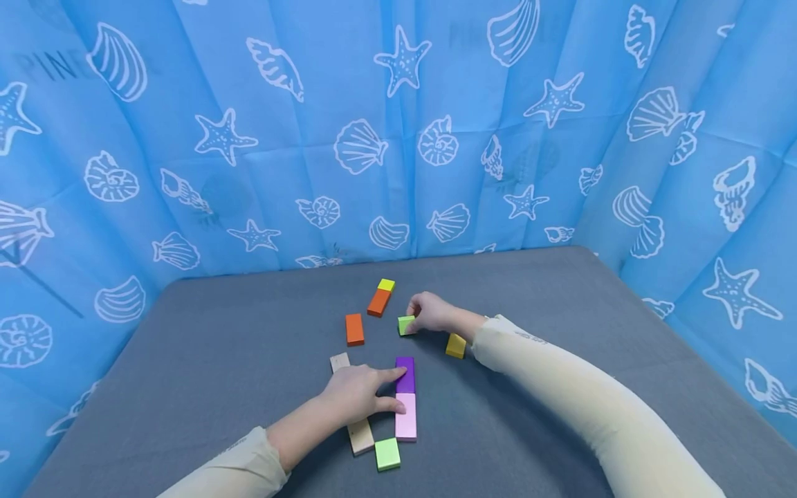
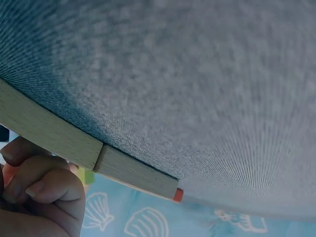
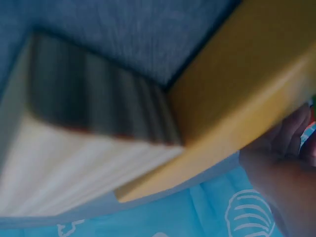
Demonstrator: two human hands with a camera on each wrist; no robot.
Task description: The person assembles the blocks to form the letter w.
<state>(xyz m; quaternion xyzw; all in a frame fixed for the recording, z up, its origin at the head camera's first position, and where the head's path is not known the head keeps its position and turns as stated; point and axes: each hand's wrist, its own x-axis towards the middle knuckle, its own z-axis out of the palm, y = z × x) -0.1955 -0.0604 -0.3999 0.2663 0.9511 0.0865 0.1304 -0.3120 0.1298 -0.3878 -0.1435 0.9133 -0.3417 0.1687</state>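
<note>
Setting: a staged tabletop recording booth, not a lived-in room. A blue curtain (image 1: pixel 398 138) printed with white shells and starfish encloses the table on three sides, hanging in creased folds and hiding whatever lies behind. The work surface is a table covered in grey cloth (image 1: pixel 591 311). On it lie only small coloured wooden blocks (image 1: pixel 354 329). No furniture, appliances or tools are visible.
</note>
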